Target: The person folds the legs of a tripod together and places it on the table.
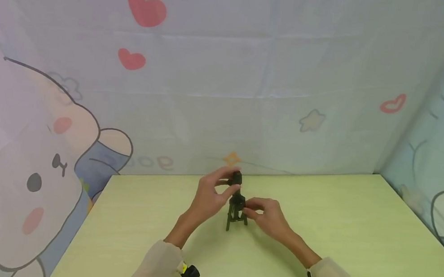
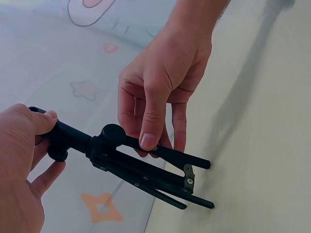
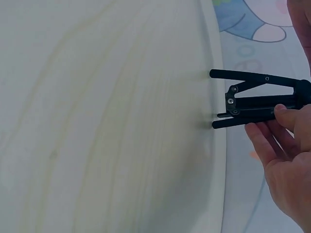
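A small black tripod [image 2: 146, 167] stands upright over the table in the head view, its legs only slightly spread. My left hand [image 1: 210, 193] grips its head at the top, thumb and fingers on either side. Lower down, my right hand [image 1: 268, 213] pinches one tripod leg [image 2: 180, 156] between thumb and fingers, below the round knob [image 2: 113, 134]. In the right wrist view the metal brace [image 3: 231, 101] linking the legs shows near their lower ends. The leg tips sit close over the tabletop.
The pale yellow-green table [image 1: 340, 214] reaches back to a cloth backdrop [image 1: 220, 75] printed with hearts, a star and a cartoon animal. Black wrist cameras [image 1: 190, 274] are strapped at both sleeves. The table's back edge runs just behind the tripod.
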Demonstrator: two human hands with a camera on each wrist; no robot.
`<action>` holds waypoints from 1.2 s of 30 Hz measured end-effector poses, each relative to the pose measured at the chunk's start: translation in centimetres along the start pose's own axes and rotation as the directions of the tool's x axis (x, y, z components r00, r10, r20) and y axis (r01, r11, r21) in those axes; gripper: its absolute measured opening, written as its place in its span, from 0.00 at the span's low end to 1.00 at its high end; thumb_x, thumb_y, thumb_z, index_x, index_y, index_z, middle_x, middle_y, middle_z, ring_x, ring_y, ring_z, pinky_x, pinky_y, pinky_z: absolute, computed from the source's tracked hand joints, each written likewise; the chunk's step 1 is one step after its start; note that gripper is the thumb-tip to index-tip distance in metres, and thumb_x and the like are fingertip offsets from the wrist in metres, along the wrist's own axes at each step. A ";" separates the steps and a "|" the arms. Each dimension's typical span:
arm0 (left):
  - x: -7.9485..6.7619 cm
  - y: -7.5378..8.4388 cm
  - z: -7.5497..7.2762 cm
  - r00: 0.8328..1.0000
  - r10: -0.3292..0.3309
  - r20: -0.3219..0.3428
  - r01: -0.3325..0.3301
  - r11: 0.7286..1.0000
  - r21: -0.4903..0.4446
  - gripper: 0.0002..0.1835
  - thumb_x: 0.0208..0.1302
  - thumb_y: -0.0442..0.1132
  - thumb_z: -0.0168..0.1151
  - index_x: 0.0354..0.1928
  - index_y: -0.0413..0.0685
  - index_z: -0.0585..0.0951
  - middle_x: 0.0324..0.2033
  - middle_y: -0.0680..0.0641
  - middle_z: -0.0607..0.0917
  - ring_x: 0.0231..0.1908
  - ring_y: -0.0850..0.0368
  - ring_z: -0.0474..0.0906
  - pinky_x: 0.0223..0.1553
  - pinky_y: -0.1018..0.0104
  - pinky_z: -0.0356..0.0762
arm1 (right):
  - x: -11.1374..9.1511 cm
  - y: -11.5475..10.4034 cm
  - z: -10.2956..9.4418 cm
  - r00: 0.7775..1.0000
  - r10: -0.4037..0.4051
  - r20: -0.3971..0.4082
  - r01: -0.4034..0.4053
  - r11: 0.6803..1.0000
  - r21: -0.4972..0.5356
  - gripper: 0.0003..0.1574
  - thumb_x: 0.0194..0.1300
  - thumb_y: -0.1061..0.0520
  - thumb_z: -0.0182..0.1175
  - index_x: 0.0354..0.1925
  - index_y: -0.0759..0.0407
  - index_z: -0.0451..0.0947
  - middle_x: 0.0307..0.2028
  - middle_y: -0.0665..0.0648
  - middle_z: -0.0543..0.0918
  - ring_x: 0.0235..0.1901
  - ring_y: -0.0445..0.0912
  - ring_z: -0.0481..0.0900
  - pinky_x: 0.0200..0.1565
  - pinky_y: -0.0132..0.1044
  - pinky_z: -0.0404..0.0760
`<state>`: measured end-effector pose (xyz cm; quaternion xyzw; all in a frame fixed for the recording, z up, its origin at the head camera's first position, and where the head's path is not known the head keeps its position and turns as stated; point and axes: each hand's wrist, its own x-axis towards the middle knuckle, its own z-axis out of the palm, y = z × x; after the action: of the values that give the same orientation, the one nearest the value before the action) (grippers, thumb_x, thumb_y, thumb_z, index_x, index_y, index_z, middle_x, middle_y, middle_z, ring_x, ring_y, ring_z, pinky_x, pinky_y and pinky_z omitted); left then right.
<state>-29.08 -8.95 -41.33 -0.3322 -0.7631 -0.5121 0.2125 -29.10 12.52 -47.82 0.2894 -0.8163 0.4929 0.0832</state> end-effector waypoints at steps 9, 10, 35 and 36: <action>-2.2 -0.7 -0.6 0.995 -0.103 0.018 0.104 0.993 -0.059 0.27 0.70 0.36 0.70 0.69 0.50 0.76 0.59 0.47 0.83 0.59 0.50 0.81 0.58 0.54 0.82 | -0.2 0.1 0.0 1.000 0.007 0.022 -0.006 0.999 -0.036 0.06 0.69 0.62 0.70 0.43 0.57 0.90 0.40 0.52 0.91 0.42 0.46 0.89 0.44 0.40 0.87; -2.6 -0.8 -0.7 0.991 -0.131 0.029 0.133 0.989 -0.061 0.27 0.71 0.37 0.69 0.70 0.49 0.75 0.59 0.47 0.83 0.59 0.49 0.81 0.58 0.54 0.82 | -0.2 0.1 0.0 1.000 0.007 0.024 -0.006 0.999 -0.043 0.06 0.68 0.62 0.70 0.43 0.58 0.90 0.39 0.51 0.91 0.42 0.45 0.89 0.44 0.40 0.87; -8.1 -4.1 1.1 0.905 -0.375 0.201 0.348 0.924 0.159 0.02 0.65 0.28 0.71 0.35 0.40 0.86 0.31 0.49 0.90 0.35 0.55 0.88 0.38 0.67 0.84 | -0.3 0.5 0.4 0.997 0.019 0.077 -0.014 0.998 -0.069 0.04 0.67 0.64 0.70 0.41 0.62 0.88 0.37 0.51 0.90 0.38 0.43 0.88 0.44 0.40 0.86; -8.0 -4.1 1.1 0.907 -0.371 0.199 0.344 0.926 0.157 0.02 0.65 0.28 0.71 0.34 0.40 0.86 0.31 0.49 0.90 0.34 0.55 0.88 0.38 0.67 0.84 | -0.3 0.5 0.4 0.997 0.018 0.076 -0.013 0.998 -0.069 0.04 0.67 0.65 0.70 0.41 0.62 0.88 0.37 0.51 0.90 0.38 0.43 0.88 0.44 0.40 0.86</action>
<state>-26.49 -11.24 -49.69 -0.2290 -0.8591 -0.4553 0.0466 -29.05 12.49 -48.53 0.2987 -0.8375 0.4538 0.0578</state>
